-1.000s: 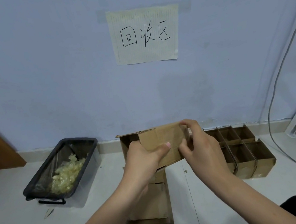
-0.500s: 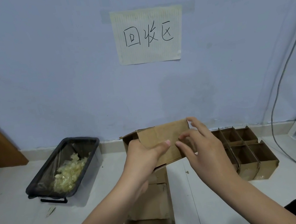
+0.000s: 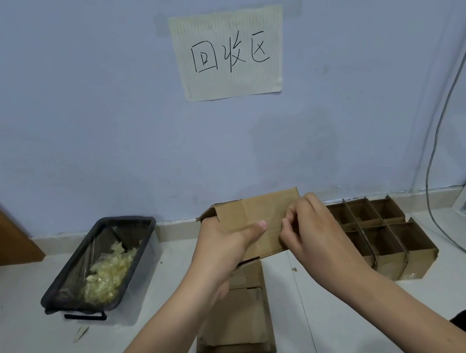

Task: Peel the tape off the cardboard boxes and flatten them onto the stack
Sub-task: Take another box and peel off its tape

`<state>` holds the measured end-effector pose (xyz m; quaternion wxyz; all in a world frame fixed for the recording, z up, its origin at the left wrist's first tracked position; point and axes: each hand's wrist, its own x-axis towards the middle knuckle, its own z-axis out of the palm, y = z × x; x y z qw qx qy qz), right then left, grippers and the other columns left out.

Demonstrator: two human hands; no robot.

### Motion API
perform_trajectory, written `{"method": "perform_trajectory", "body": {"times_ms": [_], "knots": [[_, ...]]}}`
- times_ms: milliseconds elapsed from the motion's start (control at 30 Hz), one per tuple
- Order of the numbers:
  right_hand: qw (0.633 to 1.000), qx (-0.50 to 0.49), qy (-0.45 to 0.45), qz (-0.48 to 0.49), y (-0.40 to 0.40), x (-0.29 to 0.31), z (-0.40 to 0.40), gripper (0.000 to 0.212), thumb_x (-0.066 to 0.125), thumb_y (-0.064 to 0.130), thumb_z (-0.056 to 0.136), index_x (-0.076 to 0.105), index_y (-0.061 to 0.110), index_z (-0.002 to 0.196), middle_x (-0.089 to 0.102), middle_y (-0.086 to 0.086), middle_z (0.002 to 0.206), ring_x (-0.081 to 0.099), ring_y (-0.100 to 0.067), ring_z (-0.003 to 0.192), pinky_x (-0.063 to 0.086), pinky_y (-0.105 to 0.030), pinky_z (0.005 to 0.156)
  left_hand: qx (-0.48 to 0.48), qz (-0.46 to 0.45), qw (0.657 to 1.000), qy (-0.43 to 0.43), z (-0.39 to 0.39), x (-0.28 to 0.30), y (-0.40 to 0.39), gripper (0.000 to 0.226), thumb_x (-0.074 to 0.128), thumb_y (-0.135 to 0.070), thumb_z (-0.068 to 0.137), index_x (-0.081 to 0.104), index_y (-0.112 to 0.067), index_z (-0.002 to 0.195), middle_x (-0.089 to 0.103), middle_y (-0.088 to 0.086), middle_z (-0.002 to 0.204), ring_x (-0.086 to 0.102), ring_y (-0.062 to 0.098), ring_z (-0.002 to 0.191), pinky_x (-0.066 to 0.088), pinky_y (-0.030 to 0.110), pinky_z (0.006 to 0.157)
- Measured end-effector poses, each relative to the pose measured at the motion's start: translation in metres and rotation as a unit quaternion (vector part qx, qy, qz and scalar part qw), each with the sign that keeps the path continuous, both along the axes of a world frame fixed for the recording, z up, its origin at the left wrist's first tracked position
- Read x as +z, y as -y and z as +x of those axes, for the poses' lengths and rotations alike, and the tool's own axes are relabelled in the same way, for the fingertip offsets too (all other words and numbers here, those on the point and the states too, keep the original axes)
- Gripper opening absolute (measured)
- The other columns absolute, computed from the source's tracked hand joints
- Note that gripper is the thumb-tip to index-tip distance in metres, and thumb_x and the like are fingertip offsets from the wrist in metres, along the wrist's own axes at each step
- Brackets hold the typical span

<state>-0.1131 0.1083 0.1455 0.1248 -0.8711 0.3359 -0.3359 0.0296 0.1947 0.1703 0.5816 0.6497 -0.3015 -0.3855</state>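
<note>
Box in hand: you hold a small cardboard box (image 3: 259, 227) up in front of you, above the floor and over the far end of the stack, with its broad brown face turned toward you.
Long axis: the box runs left to right across your view, tilted a little so the right top corner sits highest; its open end with a loose flap shows at the upper left.
Left hand: your left hand (image 3: 224, 247) is clamped on the box's left part, thumb pressed flat across the front face and the other fingers hidden behind it.
Right hand: your right hand (image 3: 309, 231) is at the box's right edge, fingertips bunched in a pinch against the cardboard; whether they already have hold of a tape end is too small to tell.
Nearer hand: the right hand is the one on the edge where the peeling seems to be starting, so the pull is its job while the left only steadies.
Direction of pull: judging from the lie of the box, a strip lifted at the right edge would come away along the long axis, toward your left thumb or off to the right.
Stack: the flattened boxes (image 3: 234, 315) lie on the floor directly below and toward you, between your knees.
Waiting boxes: a cluster of open boxes (image 3: 382, 232) sits on the floor to your right, near the right hand.
Tape bin: the dark-rimmed bin (image 3: 101, 271) holding crumpled tape is on the floor to your left, well apart from the right hand, closer to the left.
</note>
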Motion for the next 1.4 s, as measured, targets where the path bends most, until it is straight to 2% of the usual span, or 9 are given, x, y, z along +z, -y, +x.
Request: {"method": "perform_trajectory", "body": {"times_ms": [167, 367, 600, 800, 933, 1067, 1133, 1233, 1400], "knots": [[1.000, -0.009, -0.012, 0.011, 0.000, 0.004, 0.001, 0.012, 0.055, 0.014, 0.097, 0.049, 0.010, 0.087, 0.045, -0.002, 0.089, 0.045, -0.019, 0.073, 0.036, -0.028, 0.063, 0.002, 0.011, 1.000, -0.001, 0.003, -0.001, 0.000, 0.013, 0.081, -0.014, 0.085, 0.078, -0.015, 0.098, 0.079, 0.006, 0.098, 0.074, 0.030, 0.100, 0.054, 0.055, 0.099], [0.999, -0.026, 0.002, 0.023, 0.002, 0.012, -0.002, 0.011, 0.055, 0.013, 0.096, 0.048, 0.010, 0.088, 0.044, -0.001, 0.090, 0.045, -0.019, 0.073, 0.038, -0.029, 0.062, -0.001, -0.006, 1.000, -0.009, 0.007, 0.004, -0.001, 0.023, 0.079, -0.008, 0.086, 0.074, -0.013, 0.109, 0.080, -0.002, 0.099, 0.076, 0.015, 0.096, 0.058, 0.033, 0.090], [0.998, -0.033, 0.018, 0.050, 0.005, 0.017, -0.007, 0.009, 0.053, 0.015, 0.097, 0.048, 0.012, 0.090, 0.043, 0.004, 0.091, 0.048, -0.015, 0.075, 0.045, -0.032, 0.064, 0.012, 0.007, 1.000, -0.018, 0.011, 0.005, 0.000, 0.022, 0.081, -0.011, 0.085, 0.075, -0.012, 0.106, 0.080, -0.003, 0.098, 0.075, 0.014, 0.096, 0.056, 0.035, 0.095], [0.989, -0.041, 0.070, 0.121, 0.007, 0.022, -0.012, 0.011, 0.044, 0.019, 0.102, 0.053, 0.019, 0.095, 0.054, 0.009, 0.090, 0.051, -0.003, 0.079, 0.037, -0.012, 0.064, 0.036, 0.011, 0.999, -0.022, 0.017, 0.004, -0.002, 0.015, 0.081, -0.010, 0.085, 0.076, -0.013, 0.099, 0.080, -0.006, 0.092, 0.075, 0.012, 0.093, 0.056, 0.030, 0.091], [0.980, -0.043, 0.110, 0.158, 0.006, 0.029, -0.019, 0.016, 0.049, 0.040, 0.099, 0.055, 0.025, 0.100, 0.060, 0.009, 0.089, 0.056, -0.003, 0.081, 0.040, -0.012, 0.065, 0.048, 0.002, 0.999, -0.025, 0.019, 0.005, -0.002, 0.016, 0.081, -0.009, 0.085, 0.075, -0.015, 0.098, 0.080, -0.007, 0.090, 0.076, 0.011, 0.091, 0.056, 0.029, 0.087], [0.988, -0.039, -0.015, 0.150, -0.003, 0.017, -0.006, 0.036, 0.056, 0.061, 0.089, 0.053, 0.025, 0.093, 0.054, 0.010, 0.087, 0.053, -0.008, 0.077, 0.047, -0.031, 0.067, 0.017, -0.007, 1.000, -0.012, 0.007, 0.006, -0.002, 0.013, 0.077, -0.007, 0.088, 0.076, -0.014, 0.099, 0.080, -0.002, 0.093, 0.077, 0.013, 0.089, 0.059, 0.033, 0.086], [0.988, -0.030, -0.048, 0.140, 0.000, 0.014, -0.001, 0.031, 0.059, 0.053, 0.091, 0.052, 0.024, 0.087, 0.051, 0.009, 0.085, 0.051, -0.009, 0.076, 0.045, -0.028, 0.067, 0.013, -0.001, 1.000, 0.000, 0.003, 0.003, -0.003, 0.013, 0.077, -0.008, 0.088, 0.076, -0.014, 0.100, 0.080, -0.001, 0.094, 0.077, 0.016, 0.091, 0.060, 0.038, 0.089], [0.984, -0.003, -0.018, 0.176, 0.009, 0.016, -0.003, 0.026, 0.063, 0.033, 0.095, 0.053, 0.020, 0.074, 0.050, 0.005, 0.077, 0.046, -0.006, 0.068, 0.035, -0.014, 0.061, 0.015, 0.004, 1.000, 0.006, 0.006, 0.001, -0.002, 0.015, 0.079, -0.009, 0.087, 0.076, -0.015, 0.100, 0.080, -0.003, 0.094, 0.076, 0.015, 0.091, 0.059, 0.038, 0.090], [0.974, -0.017, 0.054, 0.218, 0.008, 0.018, -0.006, 0.025, 0.062, 0.025, 0.095, 0.058, 0.012, 0.074, 0.057, 0.000, 0.073, 0.049, -0.009, 0.068, 0.035, -0.016, 0.060, 0.029, 0.020, 0.999, -0.001, 0.013, -0.002, 0.003, 0.019, 0.081, -0.010, 0.085, 0.075, -0.015, 0.102, 0.080, -0.004, 0.092, 0.076, 0.012, 0.087, 0.059, 0.027, 0.079]]}}
